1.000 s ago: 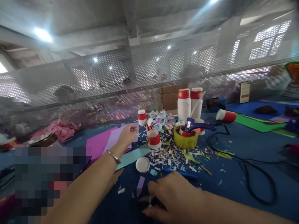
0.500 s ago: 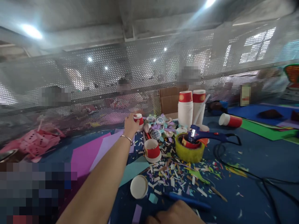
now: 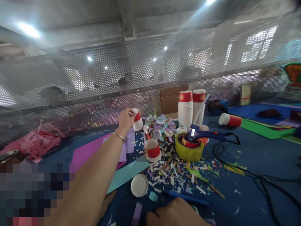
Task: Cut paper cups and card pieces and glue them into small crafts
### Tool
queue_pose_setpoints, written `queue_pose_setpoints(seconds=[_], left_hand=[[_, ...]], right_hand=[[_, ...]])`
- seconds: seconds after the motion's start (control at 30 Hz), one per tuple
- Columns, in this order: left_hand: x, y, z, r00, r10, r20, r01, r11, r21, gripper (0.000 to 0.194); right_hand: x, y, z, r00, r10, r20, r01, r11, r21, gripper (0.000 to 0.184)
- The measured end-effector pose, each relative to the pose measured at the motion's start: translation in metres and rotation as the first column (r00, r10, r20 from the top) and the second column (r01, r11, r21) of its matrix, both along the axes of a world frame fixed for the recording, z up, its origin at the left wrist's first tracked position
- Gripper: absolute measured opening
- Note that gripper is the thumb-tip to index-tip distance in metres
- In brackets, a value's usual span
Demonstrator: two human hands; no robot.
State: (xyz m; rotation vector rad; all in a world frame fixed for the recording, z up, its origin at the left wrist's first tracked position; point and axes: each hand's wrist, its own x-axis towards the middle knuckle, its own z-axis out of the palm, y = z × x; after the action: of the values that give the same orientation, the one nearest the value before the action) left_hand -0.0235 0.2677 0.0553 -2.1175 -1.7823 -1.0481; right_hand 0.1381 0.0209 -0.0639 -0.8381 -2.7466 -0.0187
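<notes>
My left hand (image 3: 125,118) reaches far forward and is closed on a small red-and-white paper cup (image 3: 136,121), lifted and tilted above the blue table. Just right of it lies a heap of round paper flower pieces (image 3: 160,124). Another cut paper cup (image 3: 152,150) stands upside down nearer to me, and a white cup (image 3: 139,185) lies mouth-up by paper scraps. My right hand (image 3: 175,214) rests low at the bottom edge, fingers curled; what is under it is hidden. A blue pen (image 3: 185,198) lies just beyond it.
A blue glue gun (image 3: 207,135) rests on a yellow tape roll (image 3: 189,150), its black cord (image 3: 256,179) trailing right. Two cup stacks (image 3: 190,106) stand before a cardboard box (image 3: 170,100). Purple and teal paper sheets (image 3: 94,150) lie left. A perforated screen (image 3: 94,78) backs the table.
My left hand reached forward from the purple paper, closed on the small cup and lifted it off the table, tilting it. My right hand slid down towards the bottom edge.
</notes>
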Motion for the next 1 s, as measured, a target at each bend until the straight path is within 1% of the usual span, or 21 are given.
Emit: queue_pose_setpoints(seconds=[0.13, 0.23, 0.33, 0.43, 0.53, 0.7, 0.8, 0.87, 0.93, 1.0], left_hand=[[0.002, -0.012, 0.005, 0.998, -0.043, -0.043, 0.045, 0.998, 0.034, 0.031], [0.001, -0.014, 0.012, 0.999, -0.024, -0.042, 0.026, 0.998, 0.051, 0.032], [0.001, -0.012, 0.02, 1.0, 0.003, -0.021, -0.002, 0.998, 0.062, 0.033], [0.003, -0.011, 0.027, 1.0, -0.002, -0.005, 0.003, 0.998, 0.069, 0.033], [0.006, -0.013, 0.031, 1.0, -0.023, 0.012, 0.022, 0.995, 0.093, 0.033], [0.008, -0.022, 0.035, 0.991, -0.117, 0.06, 0.108, 0.986, 0.124, 0.031], [0.005, -0.027, 0.037, 0.976, -0.158, 0.147, 0.142, 0.983, 0.113, 0.03], [0.003, -0.03, 0.038, 0.956, -0.163, 0.245, 0.14, 0.984, 0.108, 0.031], [0.002, -0.035, 0.039, 0.915, -0.159, 0.372, 0.129, 0.986, 0.106, 0.032], [0.003, -0.044, 0.038, 0.843, -0.166, 0.511, 0.133, 0.986, 0.101, 0.033]], right_hand=[[0.002, -0.003, 0.017, 0.999, -0.023, 0.043, 0.025, 0.999, -0.046, 0.01], [0.002, -0.006, 0.029, 0.995, -0.06, 0.083, 0.067, 0.994, -0.085, 0.006], [0.004, -0.007, 0.037, 0.991, -0.062, 0.119, 0.078, 0.989, -0.128, 0.007], [0.005, -0.009, 0.04, 0.993, -0.051, 0.106, 0.067, 0.986, -0.153, 0.011], [0.007, -0.01, 0.041, 0.994, -0.055, 0.092, 0.069, 0.985, -0.16, 0.01], [0.009, -0.008, 0.037, 0.996, -0.03, 0.078, 0.042, 0.986, -0.16, 0.008], [0.01, -0.007, 0.034, 0.997, -0.004, 0.074, 0.017, 0.983, -0.185, 0.01], [0.009, -0.007, 0.034, 0.996, -0.009, 0.085, 0.026, 0.98, -0.198, 0.012], [0.009, -0.008, 0.036, 0.995, -0.02, 0.101, 0.041, 0.978, -0.207, 0.016], [0.009, -0.008, 0.038, 0.995, -0.02, 0.1, 0.042, 0.975, -0.217, 0.025]])
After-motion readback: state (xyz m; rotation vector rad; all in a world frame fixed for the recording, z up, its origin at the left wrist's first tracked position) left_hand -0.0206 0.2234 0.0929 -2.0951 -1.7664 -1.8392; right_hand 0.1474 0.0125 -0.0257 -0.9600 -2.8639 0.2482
